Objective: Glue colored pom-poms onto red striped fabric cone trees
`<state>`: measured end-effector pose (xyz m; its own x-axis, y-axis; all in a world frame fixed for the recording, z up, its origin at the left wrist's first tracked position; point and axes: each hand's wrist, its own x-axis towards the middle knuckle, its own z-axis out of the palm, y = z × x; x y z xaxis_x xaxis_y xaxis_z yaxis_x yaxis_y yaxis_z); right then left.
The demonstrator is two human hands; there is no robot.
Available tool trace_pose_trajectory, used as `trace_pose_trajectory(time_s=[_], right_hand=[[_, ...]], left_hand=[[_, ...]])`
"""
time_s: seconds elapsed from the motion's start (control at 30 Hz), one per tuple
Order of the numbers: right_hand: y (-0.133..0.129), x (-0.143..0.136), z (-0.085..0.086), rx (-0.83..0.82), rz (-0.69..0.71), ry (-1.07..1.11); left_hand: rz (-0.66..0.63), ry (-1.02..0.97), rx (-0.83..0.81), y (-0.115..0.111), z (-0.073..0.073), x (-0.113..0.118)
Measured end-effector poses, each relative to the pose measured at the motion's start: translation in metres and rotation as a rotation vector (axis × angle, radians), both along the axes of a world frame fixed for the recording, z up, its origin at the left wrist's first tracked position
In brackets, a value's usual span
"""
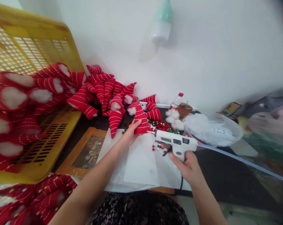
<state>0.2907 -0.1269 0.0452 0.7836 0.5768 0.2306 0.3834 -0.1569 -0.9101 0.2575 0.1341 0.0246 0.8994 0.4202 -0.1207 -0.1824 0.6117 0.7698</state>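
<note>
A red cone hat with white stitched lines [141, 120] stands in my left hand [131, 133], whose fingers close on its lower left side. My right hand [187, 165] is wrapped round the handle of a white glue gun [176, 142]. The gun's metal tip points left and lies close to the hat's lower right edge; whether they touch I cannot tell. A long clear glue stick [235, 157] runs out of the gun's back to the right. White paper [141, 162] lies below both hands. Small red, green and white pompoms [163, 125] are heaped behind the gun.
At the left, a yellow crate [61, 137] holds many stuffed red cones. More cones [100, 90] are piled behind my left hand. Cotton balls [173, 118], a red-capped bottle [176, 101], a brown pot [185, 108] and a plastic-lined bowl [235, 129] stand back right. A framed board [85, 151] lies left.
</note>
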Motion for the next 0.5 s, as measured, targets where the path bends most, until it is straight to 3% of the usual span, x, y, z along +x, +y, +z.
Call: trace_pose_trajectory(time_s=[0.1, 0.3, 0.5], right_hand=[[0.003, 0.000, 0.013, -0.074, 0.069, -0.147], [0.013, -0.007, 0.024, -0.140, -0.020, -0.331], [0.021, -0.011, 0.029, -0.177, 0.016, -0.376]], left_hand=[[-0.023, 0.011, 0.078, 0.000, -0.004, -0.002], [-0.019, -0.056, 0.122, -0.004, -0.010, 0.002], [0.023, -0.069, 0.133, -0.003, -0.012, 0.005]])
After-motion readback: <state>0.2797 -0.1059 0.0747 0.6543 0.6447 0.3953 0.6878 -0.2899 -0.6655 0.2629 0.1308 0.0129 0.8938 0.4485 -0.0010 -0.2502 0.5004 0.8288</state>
